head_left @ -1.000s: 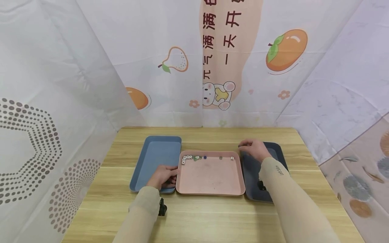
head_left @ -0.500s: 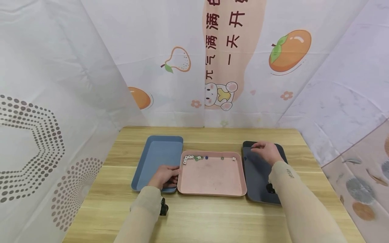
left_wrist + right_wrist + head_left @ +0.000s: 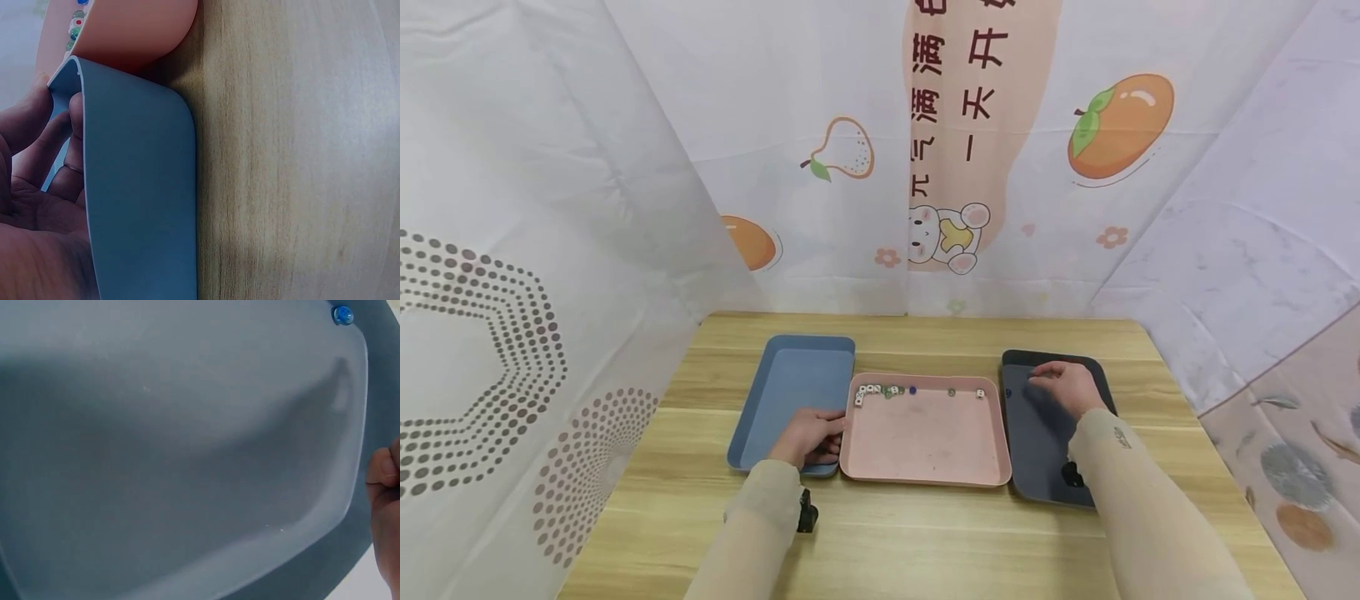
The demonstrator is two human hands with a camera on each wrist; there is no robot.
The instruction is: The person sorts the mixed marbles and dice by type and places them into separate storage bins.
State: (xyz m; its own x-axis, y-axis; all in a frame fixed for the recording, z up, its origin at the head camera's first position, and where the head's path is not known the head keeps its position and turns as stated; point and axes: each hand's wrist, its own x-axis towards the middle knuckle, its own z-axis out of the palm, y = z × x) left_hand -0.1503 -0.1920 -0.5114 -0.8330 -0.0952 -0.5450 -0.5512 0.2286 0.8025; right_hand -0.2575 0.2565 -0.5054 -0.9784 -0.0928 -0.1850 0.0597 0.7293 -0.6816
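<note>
My left hand (image 3: pixel 811 436) lies in the light blue tray (image 3: pixel 741 429), one fingertip at the pink tray's left rim. In the left wrist view the other fingers bend loosely inside the light blue wall (image 3: pixel 140 181). The right hand (image 3: pixel 1067 389) hovers over the dark blue tray (image 3: pixel 1041 467), fingers slightly bent, no object visible in them. A small blue glass bead (image 3: pixel 343 315) lies at that tray's edge. Along the far side of the pink tray (image 3: pixel 925 481) are several white dice (image 3: pixel 859 399), green beads (image 3: pixel 951 392) and a blue bead (image 3: pixel 913 390).
All three trays stand side by side on a wood-grain table (image 3: pixel 917 542), the pink one in the middle. Printed curtains (image 3: pixel 850 242) rise behind the table and along both sides.
The right hand has moved from the dark tray's left rim rightward over the tray. The small dark object at its fingertips was let go; a blue bead now lies in the tray. Left hand stays.
</note>
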